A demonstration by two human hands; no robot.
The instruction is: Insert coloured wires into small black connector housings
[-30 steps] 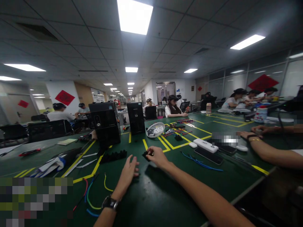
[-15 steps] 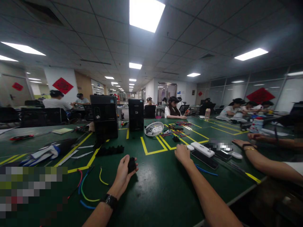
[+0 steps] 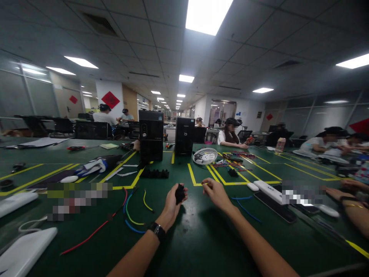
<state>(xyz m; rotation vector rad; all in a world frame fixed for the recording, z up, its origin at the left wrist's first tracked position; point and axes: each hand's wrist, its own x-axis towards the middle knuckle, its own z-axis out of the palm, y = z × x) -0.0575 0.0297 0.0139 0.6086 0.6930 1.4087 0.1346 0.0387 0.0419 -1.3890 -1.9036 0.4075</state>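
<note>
My left hand (image 3: 169,211), with a dark watch on its wrist, is closed around a small black block-like piece (image 3: 180,194) above the green table. Its exact kind does not show. To the right, my right hand (image 3: 216,195) has thumb and forefinger pinched together, pointing towards the black piece but apart from it. Whatever lies between those fingertips is too small to name. Left of my left hand lie a red wire (image 3: 91,235), a yellow wire (image 3: 145,202) and curved green and blue wires (image 3: 129,218). Two blue wires (image 3: 247,211) lie beside my right forearm.
Beyond my hands stand two black computer towers (image 3: 151,138) (image 3: 184,136), a jagged black strip (image 3: 155,174) and a white basket (image 3: 205,156). Bundled wires (image 3: 236,161) lie behind. Phones (image 3: 273,207) and a white power bank (image 3: 268,191) are at right, near another person's arm (image 3: 353,209).
The view has turned left, so the scene sits further right. My right hand has come away from beside the white items towards my left hand, which still holds the black piece.
</note>
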